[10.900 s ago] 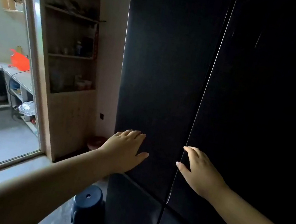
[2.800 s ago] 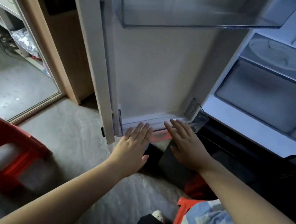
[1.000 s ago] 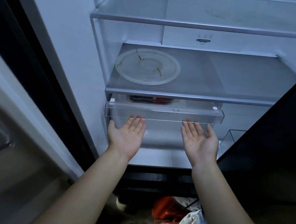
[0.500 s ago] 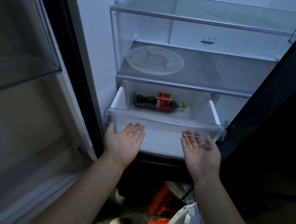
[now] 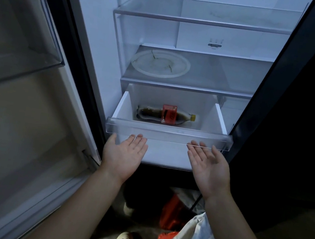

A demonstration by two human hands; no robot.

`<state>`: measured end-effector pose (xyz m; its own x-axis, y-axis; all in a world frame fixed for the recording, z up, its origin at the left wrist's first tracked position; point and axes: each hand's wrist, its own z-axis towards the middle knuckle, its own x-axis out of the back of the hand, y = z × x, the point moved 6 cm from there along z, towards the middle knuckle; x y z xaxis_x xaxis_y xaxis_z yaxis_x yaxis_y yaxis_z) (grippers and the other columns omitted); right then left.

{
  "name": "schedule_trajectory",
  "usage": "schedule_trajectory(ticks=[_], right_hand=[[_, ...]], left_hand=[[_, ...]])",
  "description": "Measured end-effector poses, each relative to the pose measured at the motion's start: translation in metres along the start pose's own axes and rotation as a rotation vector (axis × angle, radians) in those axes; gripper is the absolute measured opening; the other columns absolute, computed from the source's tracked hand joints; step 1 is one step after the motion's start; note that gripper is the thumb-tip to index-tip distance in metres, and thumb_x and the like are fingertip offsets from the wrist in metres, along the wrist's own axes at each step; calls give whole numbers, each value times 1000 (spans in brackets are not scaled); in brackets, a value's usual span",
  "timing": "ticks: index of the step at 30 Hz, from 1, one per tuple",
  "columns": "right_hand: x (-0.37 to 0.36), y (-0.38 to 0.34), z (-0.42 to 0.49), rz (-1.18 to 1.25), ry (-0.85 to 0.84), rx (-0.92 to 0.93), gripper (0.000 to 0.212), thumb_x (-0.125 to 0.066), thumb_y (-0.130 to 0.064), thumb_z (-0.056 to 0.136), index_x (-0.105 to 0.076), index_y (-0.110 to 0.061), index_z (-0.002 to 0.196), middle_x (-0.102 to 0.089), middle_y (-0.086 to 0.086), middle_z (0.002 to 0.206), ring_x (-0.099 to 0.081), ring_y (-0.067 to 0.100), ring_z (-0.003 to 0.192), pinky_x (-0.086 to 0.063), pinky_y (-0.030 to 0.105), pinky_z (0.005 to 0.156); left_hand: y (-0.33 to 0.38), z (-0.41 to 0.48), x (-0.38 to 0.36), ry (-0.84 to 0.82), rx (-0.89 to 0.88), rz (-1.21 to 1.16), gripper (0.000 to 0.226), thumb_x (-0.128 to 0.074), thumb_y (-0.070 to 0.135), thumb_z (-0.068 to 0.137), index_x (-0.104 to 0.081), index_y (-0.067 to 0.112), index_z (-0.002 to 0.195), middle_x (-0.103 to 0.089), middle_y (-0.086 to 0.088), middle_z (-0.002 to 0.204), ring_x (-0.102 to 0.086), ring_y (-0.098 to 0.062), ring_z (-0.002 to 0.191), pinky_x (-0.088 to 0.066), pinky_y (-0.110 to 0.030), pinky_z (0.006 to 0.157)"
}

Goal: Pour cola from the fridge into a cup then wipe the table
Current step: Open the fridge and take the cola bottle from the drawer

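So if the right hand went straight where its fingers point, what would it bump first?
Probably the clear front of the drawer: the right hand lies palm up, fingertips at its lower edge. It might slide under; depth is unclear.

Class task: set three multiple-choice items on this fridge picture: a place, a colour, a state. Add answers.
1. Where does the cola bottle lie? A top shelf; B pulled-out drawer; C door bin.
2. What colour is its cap? A yellow; B blue; C white.
3. How are the left hand and right hand? A gripping the bottle; B open, palms up; C closing the door.
Answers: 1 B, it lies on its side in the drawer. 2 A, the cap shows yellow. 3 B, fingers straight, below the drawer front.
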<state>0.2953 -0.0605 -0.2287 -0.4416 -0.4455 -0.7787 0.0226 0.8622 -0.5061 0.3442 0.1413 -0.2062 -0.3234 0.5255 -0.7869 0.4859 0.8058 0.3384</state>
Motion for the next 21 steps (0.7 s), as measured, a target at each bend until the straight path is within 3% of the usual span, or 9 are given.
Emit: schedule_trajectory(ticks=[2,5,7,9,11,17,21], right_hand=[[2,-1,0,-242,11,-15,32,-38,-24,100,-54,0,115,-61,19,118,-60,30,110,-46,34,93],[-9,-24,1,-900,-13,156,26,-42,-20,99,-65,-10,93,-69,13,99,-65,23,91,-52,21,75],[-30,-48,4,-1135,-67,391,19,-51,-20,95,-67,-16,85,-70,3,87,-65,19,86,-51,20,75],[-57,-64,10,-1323,-110,583,14,-55,-27,92,-66,-20,91,-69,-5,89,-64,10,88,-48,22,80],[-79,-65,24,-1514,-179,691,9,-56,-25,92,-64,-23,95,-65,-8,96,-60,4,92,-46,20,83],[-104,-48,71,-1821,-281,687,17,-55,-25,92,-60,-19,108,-58,-3,108,-54,8,102,-41,23,87],[-117,-41,108,-1986,-316,628,32,-58,-29,91,-56,-18,120,-54,0,122,-50,14,116,-37,24,92]], left_hand=[[3,-2,-2,-12,12,148,62,-28,42,101,-29,-1,145,-38,-18,149,-38,-33,136,-28,-43,113],[18,-5,-18,-56,-77,670,41,-33,36,100,-58,9,120,-60,-9,129,-60,-23,112,-46,-36,90],[36,-4,-39,-68,-397,1084,26,-41,28,99,-65,18,106,-68,0,114,-62,-18,109,-46,-30,88],[47,-1,-61,-67,-794,1589,26,-46,25,99,-61,19,119,-62,4,122,-53,-15,119,-37,-27,99],[46,10,-73,-61,-1043,2003,39,-46,28,98,-50,14,134,-51,-1,137,-40,-19,130,-27,-29,108],[55,56,-81,-75,-1029,2302,50,-40,36,99,-39,12,143,-36,-6,151,-25,-23,141,-15,-36,115],[66,76,-67,-27,-909,2378,51,-38,40,98,-38,16,143,-36,-4,150,-26,-22,140,-15,-35,114]])
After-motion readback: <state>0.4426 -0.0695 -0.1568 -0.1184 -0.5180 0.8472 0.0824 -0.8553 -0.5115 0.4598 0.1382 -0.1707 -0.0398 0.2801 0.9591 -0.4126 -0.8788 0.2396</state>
